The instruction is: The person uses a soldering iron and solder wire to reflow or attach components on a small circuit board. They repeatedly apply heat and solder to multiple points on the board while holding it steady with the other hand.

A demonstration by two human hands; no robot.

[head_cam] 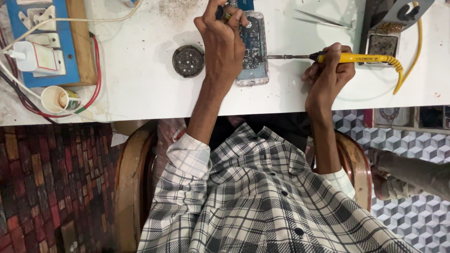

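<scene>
An opened phone (254, 70) with its circuit board bare lies on the white table (140, 89). My left hand (225, 44) rests over the phone's left side and pinches a small dark, yellow-tipped tool (220, 12) near the phone's far end. My right hand (330, 70) grips the yellow handle of a soldering iron (361, 58). The iron's metal tip (265, 57) reaches left and touches the board.
A round dark tin (187, 61) sits left of the phone. Further left are a paper cup (58, 99) and a blue socket board (47, 47) with a white charger. Tweezers (323, 19) and an iron stand (384, 40) lie far right. Another person's arm (412, 178) is at lower right.
</scene>
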